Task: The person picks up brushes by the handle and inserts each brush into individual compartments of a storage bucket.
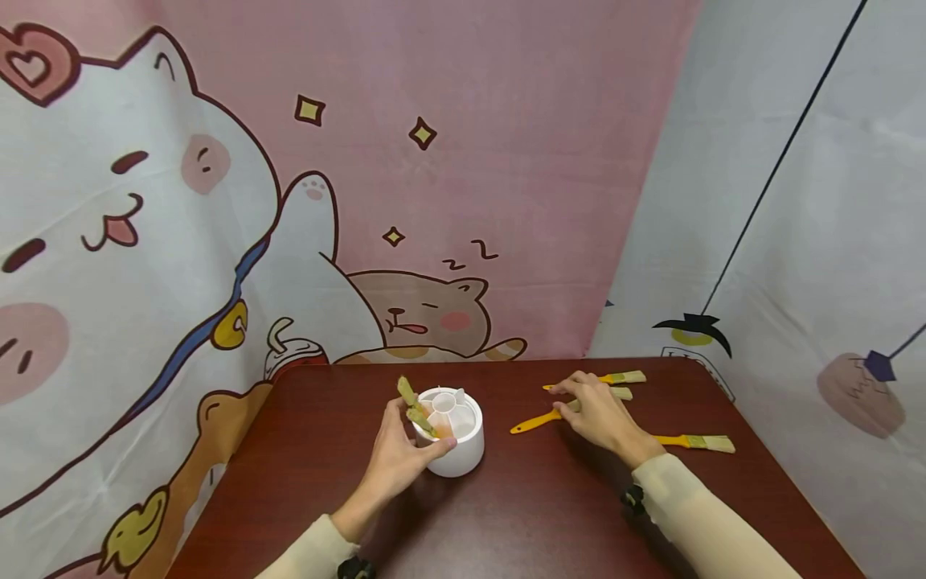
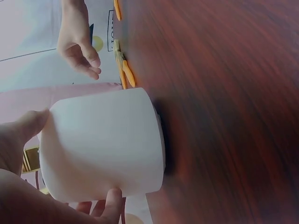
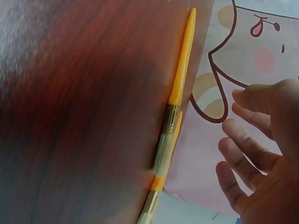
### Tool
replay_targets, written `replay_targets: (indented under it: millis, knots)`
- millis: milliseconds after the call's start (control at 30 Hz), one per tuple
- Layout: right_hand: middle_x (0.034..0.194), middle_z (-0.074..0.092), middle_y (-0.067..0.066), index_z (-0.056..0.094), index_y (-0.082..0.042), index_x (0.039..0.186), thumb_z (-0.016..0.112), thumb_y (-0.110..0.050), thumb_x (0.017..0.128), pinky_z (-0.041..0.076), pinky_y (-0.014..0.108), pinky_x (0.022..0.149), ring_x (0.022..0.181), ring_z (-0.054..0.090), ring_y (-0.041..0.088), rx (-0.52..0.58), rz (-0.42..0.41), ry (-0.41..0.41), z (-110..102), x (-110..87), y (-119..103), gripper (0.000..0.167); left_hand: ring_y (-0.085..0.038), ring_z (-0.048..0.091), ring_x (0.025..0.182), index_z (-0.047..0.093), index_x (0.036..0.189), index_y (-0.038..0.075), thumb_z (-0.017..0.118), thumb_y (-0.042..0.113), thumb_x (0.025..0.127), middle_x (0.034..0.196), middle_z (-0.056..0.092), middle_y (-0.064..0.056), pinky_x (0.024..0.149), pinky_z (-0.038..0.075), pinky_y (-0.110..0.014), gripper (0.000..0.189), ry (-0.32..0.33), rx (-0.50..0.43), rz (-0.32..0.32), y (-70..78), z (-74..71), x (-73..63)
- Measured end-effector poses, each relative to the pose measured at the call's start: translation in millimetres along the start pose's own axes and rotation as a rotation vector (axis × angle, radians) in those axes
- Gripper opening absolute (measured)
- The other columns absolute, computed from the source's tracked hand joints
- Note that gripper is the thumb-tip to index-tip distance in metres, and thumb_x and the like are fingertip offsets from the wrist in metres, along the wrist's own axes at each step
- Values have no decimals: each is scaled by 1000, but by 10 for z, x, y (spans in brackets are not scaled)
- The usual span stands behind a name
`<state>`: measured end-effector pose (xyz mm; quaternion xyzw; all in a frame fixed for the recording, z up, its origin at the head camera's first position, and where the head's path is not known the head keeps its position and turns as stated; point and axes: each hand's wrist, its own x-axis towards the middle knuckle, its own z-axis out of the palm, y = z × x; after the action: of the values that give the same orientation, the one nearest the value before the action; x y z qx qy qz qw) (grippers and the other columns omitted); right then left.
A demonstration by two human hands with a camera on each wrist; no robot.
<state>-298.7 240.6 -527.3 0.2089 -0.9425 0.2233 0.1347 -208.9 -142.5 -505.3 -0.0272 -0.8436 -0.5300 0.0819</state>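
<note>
My left hand [image 1: 394, 460] grips a white round brush holder [image 1: 465, 457] divided into compartments, thumb on the near side and fingers round the far side. In the left wrist view, the holder's smooth wall [image 2: 103, 144] fills the middle, its base close to the tabletop. Two brushes [image 1: 419, 418] stand in its left compartments, bristles up. Over the paintbrushes on the right hovers my right hand [image 1: 602, 416], fingers loosely bent and holding nothing. Beneath it lies a yellow-handled paintbrush [image 1: 535, 424] with pale bristles; in the right wrist view its handle [image 3: 184, 56] is apart from the fingers.
Another yellow-handled brush [image 1: 611, 378] lies beyond the right hand, and pale bristles [image 1: 620, 393] of one more show beside the fingers. A further brush [image 1: 705, 443] lies nearer the right edge of the dark red wooden table [image 1: 492, 523]. Cartoon-printed cloth [image 1: 506, 201] hangs behind.
</note>
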Motion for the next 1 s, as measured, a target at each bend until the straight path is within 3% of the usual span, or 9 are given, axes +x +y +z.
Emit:
replay_targets:
  millis: [500,1000]
  knots:
    - [127,81,9,88,-11,126,92,-16,101,64,63,105,120,73,36,-42,-34,-84,33,23,205,26,-44,73,141,40,166,2,103,17,88,163,58,-29,112,67,-59,102,-137,-130,-42,-44,-123,66]
    - [135,80,11,87,-13,130,90,-20,103,58,71,114,132,70,43,-46,6,-176,84,54,266,28,-46,65,152,42,169,4,97,7,90,169,55,-26,125,56,-67,97,-181,-180,-44,-99,-158,145]
